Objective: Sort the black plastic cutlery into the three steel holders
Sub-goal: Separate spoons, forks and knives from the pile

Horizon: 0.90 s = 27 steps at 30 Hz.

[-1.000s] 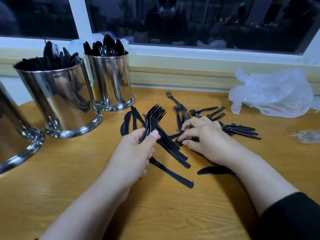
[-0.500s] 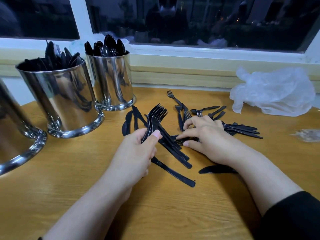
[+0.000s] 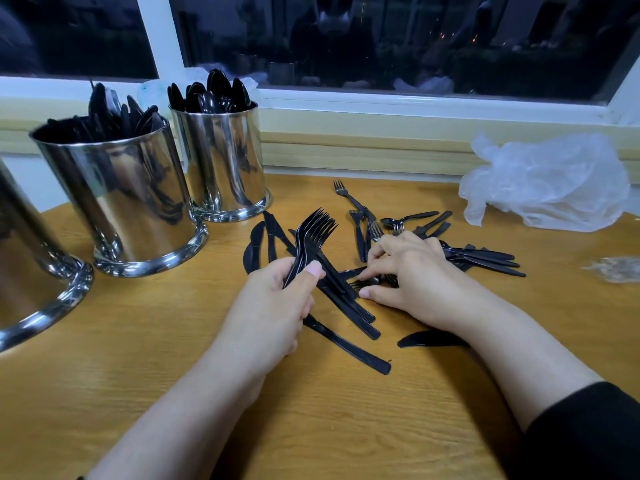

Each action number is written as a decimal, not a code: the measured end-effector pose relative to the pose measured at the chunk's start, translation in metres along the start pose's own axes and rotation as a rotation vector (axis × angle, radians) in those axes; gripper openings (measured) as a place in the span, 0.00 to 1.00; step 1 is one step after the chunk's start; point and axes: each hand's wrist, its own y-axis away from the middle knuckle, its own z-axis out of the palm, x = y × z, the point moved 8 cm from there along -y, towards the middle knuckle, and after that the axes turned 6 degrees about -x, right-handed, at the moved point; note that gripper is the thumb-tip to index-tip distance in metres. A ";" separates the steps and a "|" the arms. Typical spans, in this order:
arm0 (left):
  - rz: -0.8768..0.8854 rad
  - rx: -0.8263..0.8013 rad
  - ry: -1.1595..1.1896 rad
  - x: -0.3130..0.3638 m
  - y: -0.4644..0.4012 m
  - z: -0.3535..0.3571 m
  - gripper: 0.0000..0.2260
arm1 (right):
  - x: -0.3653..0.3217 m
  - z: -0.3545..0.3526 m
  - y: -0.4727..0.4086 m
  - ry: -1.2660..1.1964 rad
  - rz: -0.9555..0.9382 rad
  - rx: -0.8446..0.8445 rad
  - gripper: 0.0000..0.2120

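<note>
Forks [image 3: 317, 233], a stacked bunch whose exact count I cannot read, stand tines-up in my left hand [image 3: 273, 306], thumb clamped over the handles and fingers wrapped round them. Loose cutlery [image 3: 356, 306] lies scattered on the desk [image 3: 173, 358] between and beyond my hands: several knives fanned under my left hand, one knife [image 3: 429, 339] by my right wrist, a few forks and one spoon [image 3: 408, 218] farther back, and a bundle of handles [image 3: 485, 259] sticking out to the right. My right hand [image 3: 415, 278] rests on the pile, fingers bent, pinching a fork [image 3: 363, 282] that lies flat. Three steel holders stand to the left: the far holder [image 3: 221, 161] full of spoons, the middle holder [image 3: 117, 195] packed with cutlery, the near holder [image 3: 31, 271] cut off by the frame. A crumpled plastic bag [image 3: 547, 185] sits at the back right.
</note>
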 end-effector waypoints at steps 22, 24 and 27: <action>0.226 0.222 -0.241 0.032 0.012 0.001 0.12 | -0.012 -0.056 0.036 -1.046 0.125 0.648 0.07; 0.244 0.229 -0.246 0.033 0.011 0.006 0.11 | -0.014 -0.047 0.032 -1.129 0.144 0.597 0.08; 0.251 0.167 -0.214 0.033 0.008 0.019 0.09 | -0.017 -0.036 0.028 -1.257 0.153 0.547 0.08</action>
